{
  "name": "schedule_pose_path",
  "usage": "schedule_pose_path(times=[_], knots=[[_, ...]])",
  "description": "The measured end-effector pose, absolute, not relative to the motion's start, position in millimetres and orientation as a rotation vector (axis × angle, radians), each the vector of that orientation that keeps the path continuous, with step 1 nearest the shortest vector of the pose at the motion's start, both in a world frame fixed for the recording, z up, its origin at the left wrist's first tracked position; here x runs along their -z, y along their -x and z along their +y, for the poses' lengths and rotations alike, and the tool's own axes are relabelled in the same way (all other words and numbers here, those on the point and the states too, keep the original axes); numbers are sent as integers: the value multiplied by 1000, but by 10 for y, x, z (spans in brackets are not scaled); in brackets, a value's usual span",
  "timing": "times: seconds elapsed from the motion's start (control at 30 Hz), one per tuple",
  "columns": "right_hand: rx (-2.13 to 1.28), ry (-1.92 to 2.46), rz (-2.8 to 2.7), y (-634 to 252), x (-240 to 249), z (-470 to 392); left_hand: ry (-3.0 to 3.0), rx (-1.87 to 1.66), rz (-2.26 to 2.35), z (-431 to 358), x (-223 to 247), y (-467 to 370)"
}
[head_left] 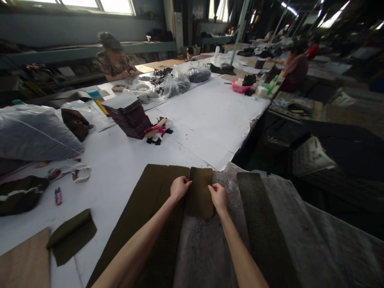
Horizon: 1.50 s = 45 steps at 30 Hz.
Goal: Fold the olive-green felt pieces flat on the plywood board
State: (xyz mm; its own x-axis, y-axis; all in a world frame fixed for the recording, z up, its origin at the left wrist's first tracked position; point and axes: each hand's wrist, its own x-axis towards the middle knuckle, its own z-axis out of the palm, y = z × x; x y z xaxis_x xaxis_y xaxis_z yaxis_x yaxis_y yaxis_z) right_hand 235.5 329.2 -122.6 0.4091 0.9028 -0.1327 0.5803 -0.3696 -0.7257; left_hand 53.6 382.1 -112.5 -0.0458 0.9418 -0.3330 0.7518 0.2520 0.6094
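My left hand (179, 189) pinches the left edge of a small olive-brown fabric piece with rounded near corners (199, 198), and my right hand (220, 196) pinches its right edge; the opposed grips probably keep it flat and straight. It lies over a mottled grey sheet (204, 252), alongside a long olive-brown fabric panel (151, 190); whether those two overlap, I cannot tell. Both forearms reach forward and converge, fingertips turned inward. Farther out, a stack of dark maroon pieces (129, 120) stands on the white-covered table (207, 116), apart from my work.
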Motion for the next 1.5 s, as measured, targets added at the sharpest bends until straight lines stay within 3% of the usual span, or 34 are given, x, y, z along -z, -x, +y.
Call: schedule_pose_path(times=[0.23,1.07,1.5], knots=[[-805,1959,-1152,-2367,1329,3321,-1479,-370,1820,3859,1181,-508],[-734,2245,-1229,-2284,1136,3330,-1567,-245,1896,3892,1197,-518],[-553,2389,-1429,-2152,1077,3301,-1608,-209,1935,3881,1195,-540]])
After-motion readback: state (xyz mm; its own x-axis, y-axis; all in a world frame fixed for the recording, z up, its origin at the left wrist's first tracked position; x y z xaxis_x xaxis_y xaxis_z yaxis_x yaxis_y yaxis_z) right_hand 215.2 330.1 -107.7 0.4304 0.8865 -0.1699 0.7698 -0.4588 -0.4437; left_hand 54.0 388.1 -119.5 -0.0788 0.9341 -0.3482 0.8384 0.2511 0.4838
